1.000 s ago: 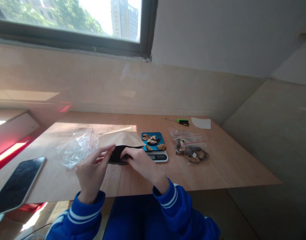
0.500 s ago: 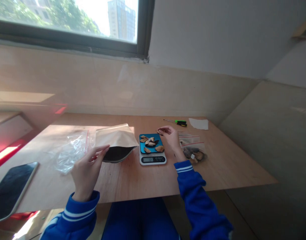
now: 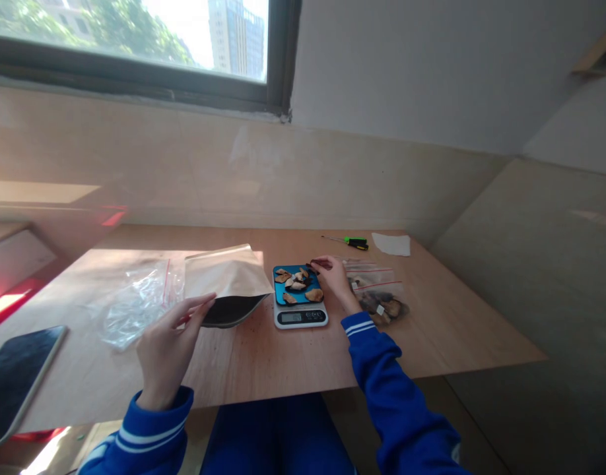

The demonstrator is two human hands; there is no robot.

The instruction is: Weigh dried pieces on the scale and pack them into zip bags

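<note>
Left of the scale (image 3: 301, 318), the paper pouch (image 3: 226, 274) lies with its dark mouth gaping toward me. My left hand (image 3: 167, 346) has thumb and fingers pinched on the mouth's near corner; I judge it light and fairly stiff, prone to crease, so the lip is the place to grip. Right of the scale sit the clear zip bags (image 3: 377, 297), probably slick and floppy, best taken by the red-striped tops. On the scale's blue plate lie dried slices (image 3: 313, 295), curled and likely light and brittle; I'd lift them by the edges without squeezing. At the scale's far right corner, my right hand (image 3: 338, 280) pinches a small dark piece (image 3: 311, 266) between closed fingertips; whether it touches the plate, I cannot tell.
</note>
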